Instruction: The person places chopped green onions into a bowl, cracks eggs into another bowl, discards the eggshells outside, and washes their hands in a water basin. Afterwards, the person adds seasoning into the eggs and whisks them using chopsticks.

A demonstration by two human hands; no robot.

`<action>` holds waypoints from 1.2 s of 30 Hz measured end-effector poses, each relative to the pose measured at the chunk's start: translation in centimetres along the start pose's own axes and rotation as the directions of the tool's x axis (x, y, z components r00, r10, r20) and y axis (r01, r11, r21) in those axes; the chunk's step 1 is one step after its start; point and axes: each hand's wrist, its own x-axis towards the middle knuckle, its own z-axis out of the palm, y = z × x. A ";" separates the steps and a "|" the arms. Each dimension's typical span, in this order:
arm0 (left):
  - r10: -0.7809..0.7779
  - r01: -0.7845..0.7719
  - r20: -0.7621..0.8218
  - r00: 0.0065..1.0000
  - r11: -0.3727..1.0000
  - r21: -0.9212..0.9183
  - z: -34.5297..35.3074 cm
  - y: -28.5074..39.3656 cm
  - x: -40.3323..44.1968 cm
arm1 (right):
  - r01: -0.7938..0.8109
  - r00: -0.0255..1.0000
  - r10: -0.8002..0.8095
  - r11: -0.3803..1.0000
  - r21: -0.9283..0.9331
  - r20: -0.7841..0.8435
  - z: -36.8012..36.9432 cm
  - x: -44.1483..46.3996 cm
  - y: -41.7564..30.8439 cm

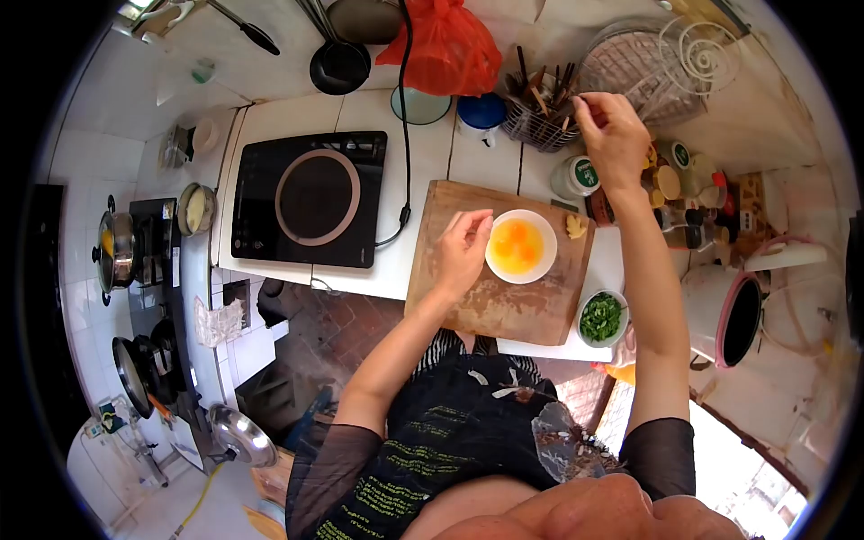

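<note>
A white bowl (492,263) with cracked eggs (517,246) in it, yolks showing, stands on a wooden cutting board (504,310). My left hand (463,252) is at the bowl's left side, its curled fingers closed at the rim. Stretched far forward, my right hand (614,139) is beside a wire utensil basket (538,124) full of chopsticks and other utensils. Its thumb and fingers are pinched together by the basket's right edge; what they hold, if anything, I cannot make out. A knob of ginger (575,226) lies at the board's far right corner.
A bowl of chopped greens (601,319) sits right of the board. An induction cooktop (310,200) is on the left, its black cord (408,135) hanging down beside it. Jars (576,177) and bottles crowd the right. A red plastic bag (447,49) hangs at the back.
</note>
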 end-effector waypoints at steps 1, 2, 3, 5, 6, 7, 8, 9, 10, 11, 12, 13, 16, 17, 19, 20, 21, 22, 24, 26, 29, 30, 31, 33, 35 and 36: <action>0.018 -0.019 0.035 0.999 1.000 0.019 0.0 0.7 -0.2 | -0.005 0.999 0.008 0.995 0.100 -0.037 -1.8 -0.2 -1.4; 0.019 -0.020 0.042 0.999 1.000 0.019 0.1 1.6 -0.3 | -0.019 0.997 0.031 0.986 0.167 -0.071 -3.8 -0.5 -2.8; 0.189 -0.190 0.021 0.982 0.973 0.134 0.4 2.3 -0.3 | -0.030 0.993 0.056 0.971 0.236 -0.105 -5.5 -1.1 -4.0; 0.357 -0.353 0.029 0.934 0.902 0.248 0.8 4.7 -0.4 | -0.024 0.993 0.052 0.970 0.244 -0.107 -8.8 -2.8 -5.8; 0.483 -0.465 0.029 0.875 0.822 0.328 0.9 6.4 -0.5 | -0.016 0.993 0.044 0.967 0.254 -0.105 -10.1 -4.0 -6.4; 0.600 -0.562 0.040 0.799 0.722 0.404 1.2 7.8 -0.8 | -0.022 0.993 0.051 0.967 0.253 -0.109 -11.2 -5.3 -6.9; 0.600 -0.566 0.050 0.798 0.719 0.403 1.7 8.8 -1.1 | 0.010 0.998 0.006 0.962 0.272 -0.057 -12.1 -6.6 -7.4; 0.625 -0.601 0.068 0.778 0.707 0.372 2.4 9.7 -1.6 | 0.040 0.999 -0.040 0.955 0.293 -0.007 -13.0 -7.7 -7.9; 0.648 -0.633 0.086 0.757 0.695 0.340 2.9 10.1 -2.0 | 0.033 0.998 -0.046 0.948 0.317 0.033 -13.5 -8.9 -8.2; 0.648 -0.637 0.098 0.756 0.693 0.338 3.1 9.6 -2.3 | 0.025 0.996 -0.053 0.940 0.340 0.073 -13.8 -10.1 -8.3; 0.622 -0.660 0.224 0.751 0.691 0.295 3.4 8.6 -2.6 | 0.050 0.992 -0.083 0.947 0.316 0.093 -14.1 -11.3 -8.2; 0.589 -0.678 0.348 0.729 0.692 0.249 3.7 8.0 -2.9 | 0.044 0.994 -0.074 0.949 0.312 0.085 -14.2 -12.2 -8.2; 0.261 -0.308 0.424 0.867 0.950 0.044 4.3 7.1 -4.5 | -0.272 0.962 0.237 0.814 0.514 0.134 -14.2 -14.5 -8.2; 0.130 -0.111 0.412 0.902 0.991 -0.068 4.4 7.0 -4.8 | -0.276 0.961 0.246 0.813 0.513 0.127 -13.8 -16.1 -6.7; 0.082 0.093 0.375 0.923 0.900 -0.426 5.5 5.0 -4.4 | -0.522 0.806 0.584 0.627 0.579 0.094 -12.8 -20.5 -1.9; -0.014 0.305 0.422 0.906 0.713 -0.631 5.0 5.1 -4.1 | -0.561 0.823 0.556 0.766 0.313 0.114 -12.7 -22.3 -0.6; -0.091 0.476 0.489 0.868 0.438 -0.763 4.8 5.2 -3.9 | -0.543 0.836 0.503 0.815 0.202 0.221 -12.0 -24.6 1.1; -0.094 0.497 0.496 0.863 0.333 -0.801 5.1 4.3 -3.8 | -0.605 0.791 0.521 0.745 0.281 0.321 -11.2 -26.0 1.0; -0.145 0.548 0.529 0.836 0.247 -0.799 5.7 3.1 -4.2 | -0.712 0.703 0.544 0.537 0.453 0.459 -10.0 -27.8 -0.7; -0.214 0.594 0.560 0.800 0.154 -0.789 6.8 2.2 -5.4 | -0.681 0.707 0.535 0.339 0.649 0.462 -8.3 -28.3 -1.9; -0.268 0.684 0.630 0.729 0.248 -0.686 7.8 0.1 -7.5 | -0.564 0.785 0.468 0.269 0.781 0.405 -6.9 -27.6 -2.1; -0.257 0.727 0.681 0.685 0.301 -0.618 7.6 -0.8 -7.7 | -0.613 0.728 0.568 0.289 0.735 0.384 -6.5 -27.1 -2.5; -0.262 0.729 0.682 0.683 0.303 -0.614 7.7 -0.6 -8.0 | -0.614 0.725 0.571 0.284 0.736 0.384 -6.4 -27.1 -2.0; -0.381 0.694 0.583 0.718 0.454 -0.559 7.5 -0.1 -8.6 | -0.688 0.659 0.603 0.242 0.684 0.450 -6.6 -27.2 -1.0; -0.431 0.685 0.538 0.724 0.539 -0.490 6.1 -2.2 -8.9 | -0.642 0.683 0.635 0.285 0.712 0.362 -7.1 -27.2 0.0; -0.510 0.717 0.512 0.691 0.573 -0.397 5.0 -3.4 -9.0 | -0.617 0.659 0.664 0.207 0.760 0.354 -7.5 -27.2 0.7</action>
